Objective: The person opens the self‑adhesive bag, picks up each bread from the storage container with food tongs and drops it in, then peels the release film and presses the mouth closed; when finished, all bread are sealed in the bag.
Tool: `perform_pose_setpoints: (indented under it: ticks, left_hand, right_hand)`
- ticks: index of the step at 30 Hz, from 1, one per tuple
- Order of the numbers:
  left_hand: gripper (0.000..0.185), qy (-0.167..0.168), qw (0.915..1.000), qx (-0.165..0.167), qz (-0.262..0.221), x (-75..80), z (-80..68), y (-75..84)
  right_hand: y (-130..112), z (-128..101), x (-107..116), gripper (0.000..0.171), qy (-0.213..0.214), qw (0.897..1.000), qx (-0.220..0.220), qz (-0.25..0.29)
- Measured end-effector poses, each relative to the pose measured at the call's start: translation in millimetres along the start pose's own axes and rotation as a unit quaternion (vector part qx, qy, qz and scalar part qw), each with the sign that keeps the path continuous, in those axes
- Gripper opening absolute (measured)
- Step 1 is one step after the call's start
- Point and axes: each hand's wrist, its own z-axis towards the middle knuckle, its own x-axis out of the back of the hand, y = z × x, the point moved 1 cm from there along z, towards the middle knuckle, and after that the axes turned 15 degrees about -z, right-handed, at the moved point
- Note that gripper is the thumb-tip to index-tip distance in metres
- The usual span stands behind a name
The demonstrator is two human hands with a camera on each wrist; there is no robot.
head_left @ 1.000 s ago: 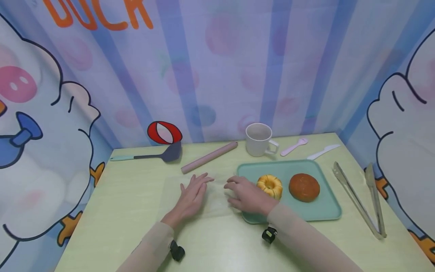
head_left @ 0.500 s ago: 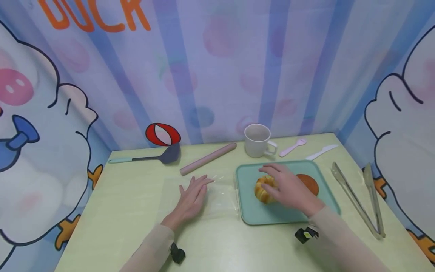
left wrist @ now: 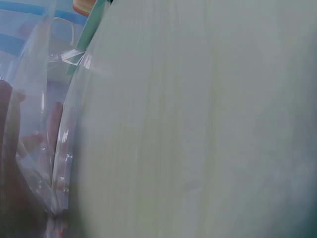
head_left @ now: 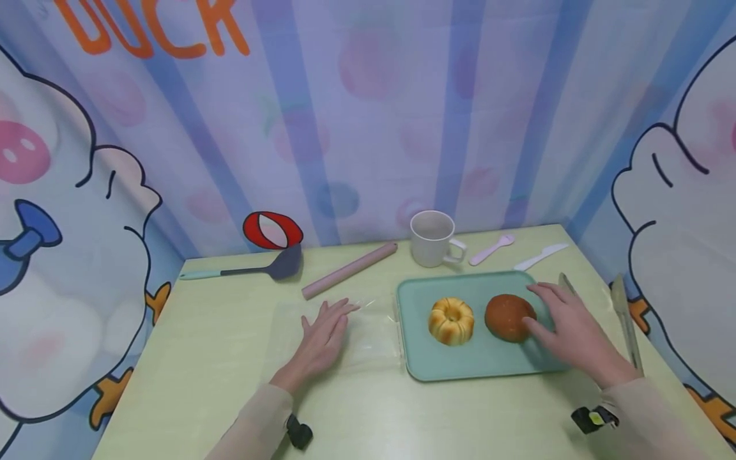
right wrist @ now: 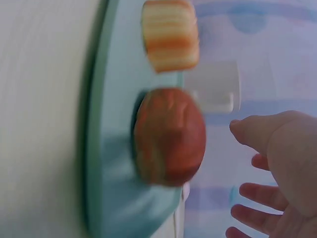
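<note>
My left hand [head_left: 323,333] lies flat, fingers straight, on a clear plastic bag [head_left: 368,332] spread on the table; the left wrist view shows the bag [left wrist: 54,129] close up. My right hand [head_left: 566,329] hovers open over the right end of a teal tray [head_left: 437,364], fingers spread just right of a round brown bun [head_left: 507,315]. In the right wrist view the bun [right wrist: 168,136] sits beside my open hand [right wrist: 270,163]. A yellow ring-shaped cake [head_left: 452,319] lies left of the bun on the tray.
Metal tongs [head_left: 623,319] lie right of the tray. Behind it stand a white mug [head_left: 432,238], a pink spoon [head_left: 490,249] and a white knife [head_left: 540,257]. A pink rolling pin [head_left: 349,271] and a grey spatula [head_left: 253,271] lie at the back left.
My right hand has moved from the bag's right edge across the tray, past the ring cake, to the right of the brown bun. The left hand has stayed on the bag.
</note>
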Motion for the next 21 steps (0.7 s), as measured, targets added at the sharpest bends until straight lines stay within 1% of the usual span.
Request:
perform_pose_setpoints:
  ticks: [3, 6, 8, 13, 15, 17, 19, 21]
  left_hand:
    - [0.042, 0.003, 1.0, -0.003, -0.004, 0.4, -0.3, -0.2]
    - [0.042, 0.005, 1.0, -0.004, -0.005, 0.7, -0.7, 0.1]
    - [0.042, 0.005, 1.0, -0.002, -0.007, 0.8, -1.1, 0.8]
    - [0.043, 0.002, 1.0, 0.005, -0.008, 0.7, -2.3, 0.9]
    - [0.043, 0.0, 0.9999, 0.007, -0.008, 0.6, -2.2, 0.5]
    - [0.043, 0.001, 0.9999, 0.007, -0.008, 0.6, -1.8, 0.6]
    - [0.043, 0.001, 0.9999, 0.009, -0.009, 0.8, -1.3, 1.0]
    - [0.044, 0.003, 0.9999, 0.009, -0.009, 0.8, -0.9, 1.3]
  right_hand:
    - [20.8, -11.0, -0.3, 0.071, 0.003, 0.999, -0.029, -0.013]
    - [39.4, -21.9, -2.0, 0.078, 0.007, 0.998, -0.058, -0.021]
    - [50.5, -29.9, -3.4, 0.082, 0.0, 0.997, -0.079, -0.022]
    - [74.7, -49.3, -7.8, 0.094, -0.05, 0.989, -0.136, -0.035]
    - [82.6, -55.9, -10.1, 0.102, -0.071, 0.983, -0.164, -0.041]
    - [88.7, -61.1, -12.2, 0.11, -0.085, 0.977, -0.189, -0.042]
    - [93.5, -65.2, -14.6, 0.117, -0.093, 0.974, -0.203, -0.04]
    - [96.1, -67.8, -16.1, 0.119, -0.104, 0.969, -0.219, -0.04]
